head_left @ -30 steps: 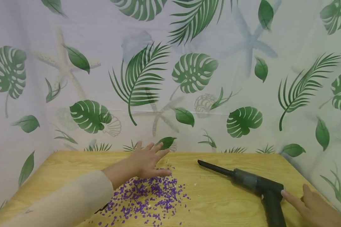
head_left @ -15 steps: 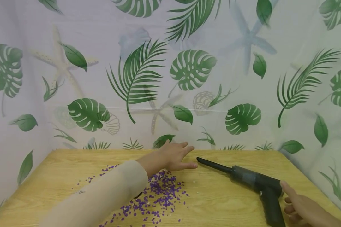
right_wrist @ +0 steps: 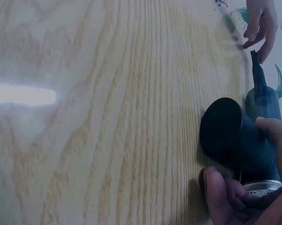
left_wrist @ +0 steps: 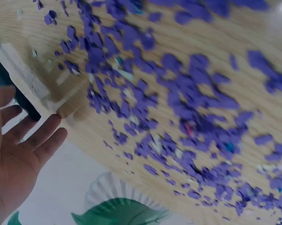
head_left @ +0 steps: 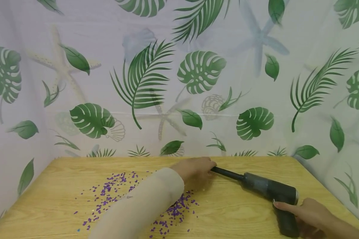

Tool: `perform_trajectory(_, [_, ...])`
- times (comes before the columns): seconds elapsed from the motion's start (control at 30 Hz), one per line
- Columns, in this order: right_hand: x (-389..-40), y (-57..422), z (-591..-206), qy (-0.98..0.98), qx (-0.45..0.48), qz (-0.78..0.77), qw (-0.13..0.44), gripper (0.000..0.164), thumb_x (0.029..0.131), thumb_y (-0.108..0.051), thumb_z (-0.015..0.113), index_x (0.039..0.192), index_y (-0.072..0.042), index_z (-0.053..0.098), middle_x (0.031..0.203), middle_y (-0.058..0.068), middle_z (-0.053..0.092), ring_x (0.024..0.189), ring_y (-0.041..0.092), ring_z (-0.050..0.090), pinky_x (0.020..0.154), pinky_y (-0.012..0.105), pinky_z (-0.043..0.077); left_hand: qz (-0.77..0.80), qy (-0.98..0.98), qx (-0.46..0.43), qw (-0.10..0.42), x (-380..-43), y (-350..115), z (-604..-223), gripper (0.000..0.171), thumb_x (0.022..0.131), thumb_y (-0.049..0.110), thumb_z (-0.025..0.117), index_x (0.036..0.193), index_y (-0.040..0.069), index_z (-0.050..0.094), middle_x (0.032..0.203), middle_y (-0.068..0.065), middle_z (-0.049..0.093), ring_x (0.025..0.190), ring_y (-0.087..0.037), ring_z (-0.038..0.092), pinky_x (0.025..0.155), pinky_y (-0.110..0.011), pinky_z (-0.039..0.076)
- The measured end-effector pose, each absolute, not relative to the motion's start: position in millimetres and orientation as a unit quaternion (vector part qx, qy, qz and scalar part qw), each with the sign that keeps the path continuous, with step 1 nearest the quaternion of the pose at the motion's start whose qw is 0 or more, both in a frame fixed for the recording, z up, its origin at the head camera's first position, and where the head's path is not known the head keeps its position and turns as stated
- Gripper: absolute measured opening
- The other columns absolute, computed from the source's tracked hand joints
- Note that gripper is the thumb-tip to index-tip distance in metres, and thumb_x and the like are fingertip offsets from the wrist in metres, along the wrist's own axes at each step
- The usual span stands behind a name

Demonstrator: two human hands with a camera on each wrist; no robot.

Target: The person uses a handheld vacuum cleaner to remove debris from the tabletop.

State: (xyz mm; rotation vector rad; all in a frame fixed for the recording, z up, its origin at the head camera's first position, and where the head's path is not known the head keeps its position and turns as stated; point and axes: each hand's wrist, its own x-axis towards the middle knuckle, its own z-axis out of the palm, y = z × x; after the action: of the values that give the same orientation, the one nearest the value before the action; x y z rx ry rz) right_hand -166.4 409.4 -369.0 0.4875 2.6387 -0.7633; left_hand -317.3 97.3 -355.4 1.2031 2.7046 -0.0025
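Note:
A black handheld vacuum [head_left: 264,188] with a long narrow nozzle [head_left: 228,174] lies at the right of the wooden table. My left hand [head_left: 194,170] reaches across to the nozzle's tip. In the left wrist view its fingers [left_wrist: 47,133] are loosely spread beside the nozzle. At the handle [head_left: 285,220], my right hand [head_left: 314,214] has its thumb on one side and its curled fingers on the other, as the right wrist view shows. Small purple scraps [left_wrist: 197,93], mixed with a few white and blue bits, lie scattered under my left forearm, which hides part of them.
Behind the wooden table [head_left: 233,212] hangs a white curtain [head_left: 179,79] printed with green leaves and starfish. A dark object under the left sleeve [head_left: 137,209] is mostly hidden.
My left hand has moved right, from above the purple scraps to the nozzle's tip, uncovering scraps at the left. My right hand has gone from beside the vacuum onto its handle.

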Motion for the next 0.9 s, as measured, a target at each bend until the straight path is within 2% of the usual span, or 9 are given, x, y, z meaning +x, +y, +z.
perform_trajectory(0.1, [-167.2,412.7,-373.3,0.943,0.156,-0.253,0.152,0.062,0.082,-0.073,0.061,0.054,-0.02,0.045,0.049,-0.006,0.045,0.041,0.007,0.049,0.045,0.021,0.046,-0.025,0.912,0.403,0.07,-312.9,101.2,-355.4,0.017,0.104,0.024,0.055,0.115,0.016,0.064,0.105,0.001,0.063,0.092,-0.01,0.058,0.081,-0.024,0.048])
perform_trajectory(0.2, [-168.3,412.6,-377.1,0.958,0.126,-0.225,0.124,0.061,0.085,-0.07,0.06,0.055,-0.021,0.041,0.052,-0.007,0.042,0.044,0.008,0.046,0.046,0.021,0.043,-0.031,0.916,0.395,0.065,-309.3,102.0,-357.3,0.01,0.101,0.026,0.058,0.101,0.019,0.065,0.096,0.005,0.062,0.085,-0.008,0.055,0.076,-0.023,0.047])
perform_trajectory(0.43, [-169.9,403.3,-385.1,0.98,0.087,-0.169,0.057,0.06,0.09,-0.063,0.058,0.063,-0.01,0.051,0.062,0.002,0.054,0.059,0.017,0.055,0.056,0.031,0.045,-0.048,0.912,0.407,0.031,-310.6,98.8,-362.4,0.013,0.098,0.028,0.065,0.099,0.016,0.071,0.093,0.005,0.067,0.082,-0.006,0.057,0.075,-0.019,0.048])
perform_trajectory(0.67, [-171.6,392.0,-378.5,0.982,0.082,-0.165,0.033,0.061,0.09,-0.062,0.06,0.063,-0.008,0.057,0.059,0.002,0.055,0.055,0.016,0.053,0.053,0.031,0.042,-0.065,0.902,0.426,0.011,-308.8,82.3,-354.4,0.017,0.094,0.032,0.07,0.094,0.016,0.076,0.084,0.007,0.07,0.072,-0.006,0.058,0.068,-0.019,0.048])
perform_trajectory(0.9, [-177.6,380.3,-361.9,0.986,0.055,-0.16,0.005,0.059,0.092,-0.058,0.06,0.058,-0.011,0.054,0.052,0.001,0.051,0.049,0.015,0.051,0.051,0.03,0.04,-0.04,0.9,0.434,0.01,-305.8,58.3,-336.0,0.019,0.093,0.036,0.071,0.093,0.018,0.078,0.081,0.009,0.069,0.069,-0.004,0.059,0.064,-0.019,0.047])
